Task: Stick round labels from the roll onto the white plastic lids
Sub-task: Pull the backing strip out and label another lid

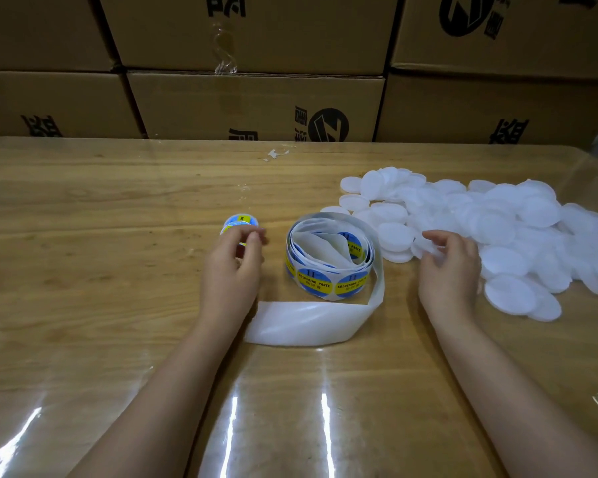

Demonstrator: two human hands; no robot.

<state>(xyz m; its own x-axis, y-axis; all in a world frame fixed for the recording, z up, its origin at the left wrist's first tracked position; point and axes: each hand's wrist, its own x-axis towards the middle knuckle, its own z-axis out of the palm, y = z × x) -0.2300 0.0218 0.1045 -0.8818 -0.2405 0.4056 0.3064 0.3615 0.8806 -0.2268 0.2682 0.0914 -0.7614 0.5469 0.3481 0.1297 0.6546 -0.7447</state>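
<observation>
A loose roll of blue and yellow round labels [328, 260] stands at the table's middle, with an empty strip of white backing [304, 322] trailing toward me. My left hand [233, 267] holds a labelled lid [239, 222] at its fingertips, left of the roll. A heap of white plastic lids [497, 232] spreads over the right of the table. At the heap's left edge my right hand [449, 267] has its curled fingers on a lid; whether they grip it is blurred.
The wooden table [101, 208] lies under a glossy clear sheet. Stacked cardboard boxes [256, 105] form a wall along its far edge. A scrap of torn white backing [277, 154] lies near that edge.
</observation>
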